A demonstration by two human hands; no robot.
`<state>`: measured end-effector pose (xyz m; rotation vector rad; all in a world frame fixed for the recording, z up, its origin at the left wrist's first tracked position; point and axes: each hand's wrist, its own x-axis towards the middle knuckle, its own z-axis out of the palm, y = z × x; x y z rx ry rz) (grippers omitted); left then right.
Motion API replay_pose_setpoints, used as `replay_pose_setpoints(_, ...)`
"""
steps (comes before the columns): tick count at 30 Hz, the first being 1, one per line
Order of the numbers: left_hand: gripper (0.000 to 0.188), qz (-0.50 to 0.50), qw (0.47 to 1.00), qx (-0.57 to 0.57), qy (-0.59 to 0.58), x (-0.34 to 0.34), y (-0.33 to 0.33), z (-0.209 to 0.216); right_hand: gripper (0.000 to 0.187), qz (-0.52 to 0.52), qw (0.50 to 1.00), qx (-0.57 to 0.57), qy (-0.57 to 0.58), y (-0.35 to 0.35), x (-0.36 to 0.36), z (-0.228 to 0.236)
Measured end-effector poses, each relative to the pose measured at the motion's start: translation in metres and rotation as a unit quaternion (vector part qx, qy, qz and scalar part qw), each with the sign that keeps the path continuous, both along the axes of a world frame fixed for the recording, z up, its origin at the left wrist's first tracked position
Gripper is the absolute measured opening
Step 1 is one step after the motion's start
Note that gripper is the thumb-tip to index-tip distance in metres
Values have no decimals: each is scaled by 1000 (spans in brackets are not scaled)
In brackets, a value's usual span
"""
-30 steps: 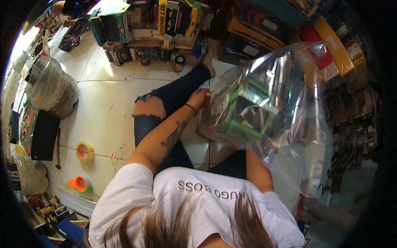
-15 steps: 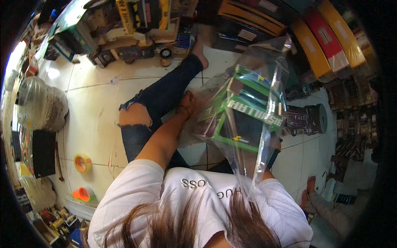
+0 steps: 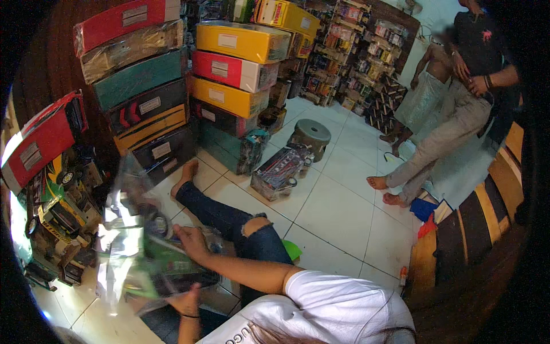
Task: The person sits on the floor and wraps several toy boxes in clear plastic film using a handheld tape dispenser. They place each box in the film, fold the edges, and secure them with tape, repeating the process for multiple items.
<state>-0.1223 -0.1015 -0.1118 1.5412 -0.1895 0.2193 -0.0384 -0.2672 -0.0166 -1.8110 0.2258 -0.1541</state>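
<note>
One green toy truck (image 3: 172, 262), glossy in clear plastic (image 3: 119, 238), in two curled hands (image 3: 193, 243).

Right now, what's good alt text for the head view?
A seated person in a white T-shirt has the left hand and right hand on glossy clear plastic around a green toy vehicle, over white floor tiles. Beyond them are stacked yellow, red and teal rectangular boxes and a round grey stool; at right is another person in grey trousers.

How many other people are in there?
2, both at the upper right: a nearer person and a farther person just behind, partly covered. Others may be hidden.
</note>
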Motion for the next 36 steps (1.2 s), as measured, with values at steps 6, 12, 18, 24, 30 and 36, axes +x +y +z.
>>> replay_pose_setpoints(6, 79, -188, 957, 130, 180, 33, 25, 49, 38, 129, 827, -409, -363, 9, -58, 131)
replay_pose_setpoints(12, 43, -561, 797, 137, 176, -38, 81, 141, 27, 257, 767, -510, -291, 23, -87, 68)
replay_pose_setpoints(18, 54, 93, 945, 135, -283, 16, 127, 210, 41, 276, 743, -498, -351, -1, -120, 105)
replay_pose_setpoints(24, 81, -23, 935, 322, -144, 99, 136, 209, 51, -70, 958, -270, -59, -109, -92, 151)
replay_pose_setpoints(30, 14, 54, 935, 293, -194, 92, 151, 214, 21, 85, 985, -151, 12, -149, -61, 139)
replay_pose_setpoints(36, 9, 37, 896, 341, -282, 72, 161, 228, 25, 89, 950, 292, 66, -156, -72, 166)
